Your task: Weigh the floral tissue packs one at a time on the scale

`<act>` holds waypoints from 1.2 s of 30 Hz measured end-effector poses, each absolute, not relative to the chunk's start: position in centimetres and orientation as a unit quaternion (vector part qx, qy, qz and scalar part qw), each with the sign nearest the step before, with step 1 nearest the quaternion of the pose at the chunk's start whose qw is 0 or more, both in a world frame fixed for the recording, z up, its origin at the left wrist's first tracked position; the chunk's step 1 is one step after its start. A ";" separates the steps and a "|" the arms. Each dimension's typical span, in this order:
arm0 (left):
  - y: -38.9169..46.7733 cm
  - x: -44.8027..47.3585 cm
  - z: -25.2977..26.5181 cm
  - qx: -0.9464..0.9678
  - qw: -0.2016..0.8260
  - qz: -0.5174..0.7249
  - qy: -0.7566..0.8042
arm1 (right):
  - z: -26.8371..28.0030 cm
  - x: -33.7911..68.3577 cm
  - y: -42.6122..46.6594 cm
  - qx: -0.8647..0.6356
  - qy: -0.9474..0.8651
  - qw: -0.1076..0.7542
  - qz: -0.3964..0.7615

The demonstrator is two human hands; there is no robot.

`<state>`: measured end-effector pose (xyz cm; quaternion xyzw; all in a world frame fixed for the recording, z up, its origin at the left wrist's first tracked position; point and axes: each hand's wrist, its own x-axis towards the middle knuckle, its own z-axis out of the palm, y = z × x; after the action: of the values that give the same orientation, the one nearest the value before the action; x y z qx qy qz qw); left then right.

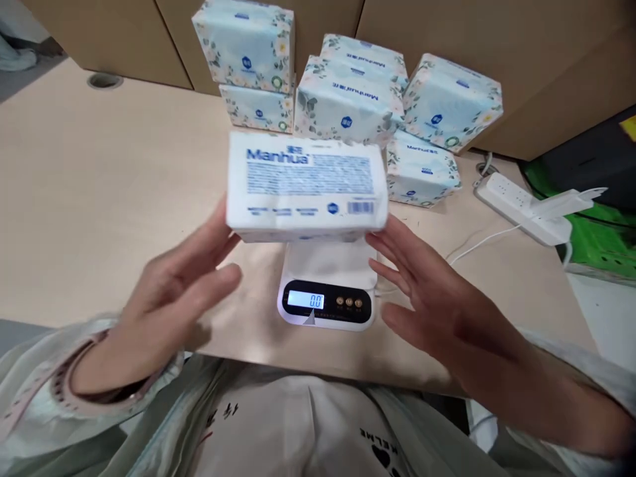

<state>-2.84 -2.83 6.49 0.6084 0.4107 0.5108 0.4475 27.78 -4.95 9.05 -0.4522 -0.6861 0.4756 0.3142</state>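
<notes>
Currently, Manhua pack (307, 185) aloft between left hand (173, 288) and right hand (430, 295), each grip loose at pack's end, thumb spread clear; scale (330, 265) at six o'clock reads 0.0, still unloaded; other packs (350, 109) toward twelve.

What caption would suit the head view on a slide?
Left hand and right hand hold a pack over a scale reading 0.0, with more packs behind.

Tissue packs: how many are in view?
7: one pack between the hands, two packs stacked rear left, two packs rear center, two packs rear right. More may be hidden behind.
</notes>
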 end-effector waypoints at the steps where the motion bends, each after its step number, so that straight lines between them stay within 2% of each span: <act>1: -2.6 -2.7 6.0 0.635 0.462 0.474 0.397 | 8.4 28.6 -5.7 -0.462 -0.682 0.317 0.470; 3: -1.8 -2.3 4.8 0.668 0.493 0.414 0.373 | 6.8 29.9 -6.8 -0.473 -0.673 0.327 0.466; 7: -0.1 -1.2 2.8 0.646 0.505 0.427 0.381 | 4.2 31.2 -6.8 -0.477 -0.695 0.343 0.415; 12: 0.9 -0.9 0.6 0.589 0.383 0.582 0.410 | 1.1 32.1 -4.1 -0.503 -0.689 0.494 0.168; 14: 1.2 -1.0 0.1 0.562 0.367 0.620 0.407 | -0.5 32.4 -3.3 -0.497 -0.680 0.528 0.107; 18: 1.3 -1.2 0.0 0.523 0.399 0.632 0.410 | -2.4 32.6 -3.1 -0.476 -0.690 0.531 0.128; 24: 0.6 -0.9 0.5 0.490 0.460 0.594 0.442 | -1.8 32.9 -3.9 -0.442 -0.721 0.518 0.128; 36: 0.2 -1.1 0.9 0.490 0.468 0.586 0.444 | -2.1 33.1 -3.9 -0.446 -0.742 0.485 0.126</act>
<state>-1.11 0.22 0.92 0.4903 0.4436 0.5861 0.4684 33.07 -3.95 -2.08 -0.4456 -0.7415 0.1259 0.4855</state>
